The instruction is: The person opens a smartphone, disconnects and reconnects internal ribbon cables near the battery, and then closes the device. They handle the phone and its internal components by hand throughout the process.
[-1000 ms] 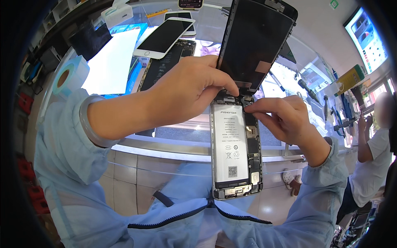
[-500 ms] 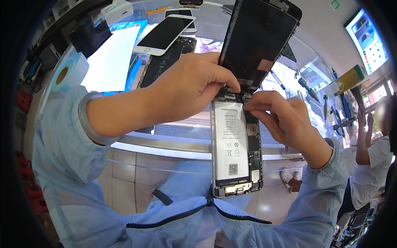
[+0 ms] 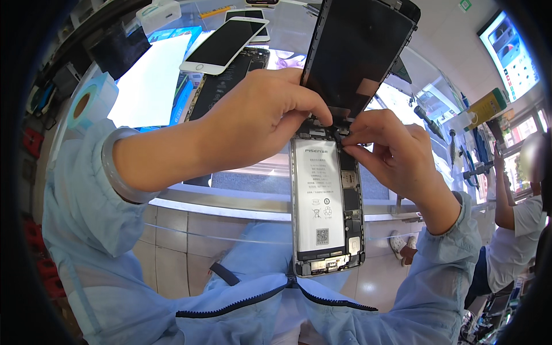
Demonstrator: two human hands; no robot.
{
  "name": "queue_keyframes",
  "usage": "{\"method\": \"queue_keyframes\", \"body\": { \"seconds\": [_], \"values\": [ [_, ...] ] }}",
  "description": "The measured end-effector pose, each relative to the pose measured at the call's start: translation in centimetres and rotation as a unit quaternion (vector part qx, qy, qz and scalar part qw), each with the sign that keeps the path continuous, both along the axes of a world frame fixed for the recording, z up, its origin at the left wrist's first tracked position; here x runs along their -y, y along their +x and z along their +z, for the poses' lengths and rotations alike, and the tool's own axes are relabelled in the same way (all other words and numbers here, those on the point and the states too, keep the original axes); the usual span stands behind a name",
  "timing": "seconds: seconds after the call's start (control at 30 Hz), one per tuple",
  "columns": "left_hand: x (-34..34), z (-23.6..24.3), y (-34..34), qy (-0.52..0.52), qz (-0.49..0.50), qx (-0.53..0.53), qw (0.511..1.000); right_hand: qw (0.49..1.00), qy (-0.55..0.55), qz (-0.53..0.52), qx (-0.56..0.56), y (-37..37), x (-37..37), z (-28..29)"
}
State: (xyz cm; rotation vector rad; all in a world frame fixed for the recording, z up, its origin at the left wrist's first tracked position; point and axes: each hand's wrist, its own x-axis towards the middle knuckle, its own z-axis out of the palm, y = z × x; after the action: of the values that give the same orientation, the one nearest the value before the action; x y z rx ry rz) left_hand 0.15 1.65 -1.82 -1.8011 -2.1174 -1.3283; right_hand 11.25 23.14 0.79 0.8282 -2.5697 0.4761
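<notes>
Forearms (image 3: 164, 150) converge, left hand (image 3: 270, 108) curled against a raised screen (image 3: 356, 52), right hand (image 3: 395, 149) nearly pinched beside the battery (image 3: 317, 190), grips unclear.

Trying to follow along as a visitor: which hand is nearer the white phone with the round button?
Left. The left hand sits just below and right of the white phone in the picture; the right hand is farther right, at the opened phone.
</notes>
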Motion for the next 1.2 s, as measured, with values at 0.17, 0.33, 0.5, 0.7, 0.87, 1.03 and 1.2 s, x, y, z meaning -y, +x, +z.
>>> {"method": "queue_keyframes", "body": {
  "seconds": [0.17,0.33,0.5,0.7,0.87,1.03,1.2],
  "values": [
    [0.0,-0.1,-0.1,0.012,-0.005,-0.012,1.000,0.996,0.070,0.025,-0.055,-0.2,0.0,-0.1],
    [-0.1,0.0,0.0,0.015,-0.007,-0.011,1.000,0.987,0.112,0.060,-0.096,-0.4,-0.5,-0.4],
    [-0.1,-0.1,-0.1,0.019,-0.010,-0.012,1.000,0.995,0.056,0.049,-0.065,-0.5,-0.5,-0.4],
    [-0.1,-0.2,-0.1,0.020,-0.006,-0.015,1.000,0.995,0.097,0.010,-0.035,-0.5,0.1,0.5],
    [-0.1,0.0,-0.1,0.011,-0.002,-0.016,1.000,0.991,0.107,0.037,-0.069,-0.6,0.1,0.2],
    [0.0,0.2,-0.1,0.011,-0.004,-0.007,1.000,0.993,0.083,0.047,-0.071,-0.4,-0.4,-0.3],
    [-0.1,-0.1,-0.2,0.016,-0.005,-0.013,1.000,0.995,0.051,0.042,-0.076,-0.5,-0.5,-0.5]
  ]
}}
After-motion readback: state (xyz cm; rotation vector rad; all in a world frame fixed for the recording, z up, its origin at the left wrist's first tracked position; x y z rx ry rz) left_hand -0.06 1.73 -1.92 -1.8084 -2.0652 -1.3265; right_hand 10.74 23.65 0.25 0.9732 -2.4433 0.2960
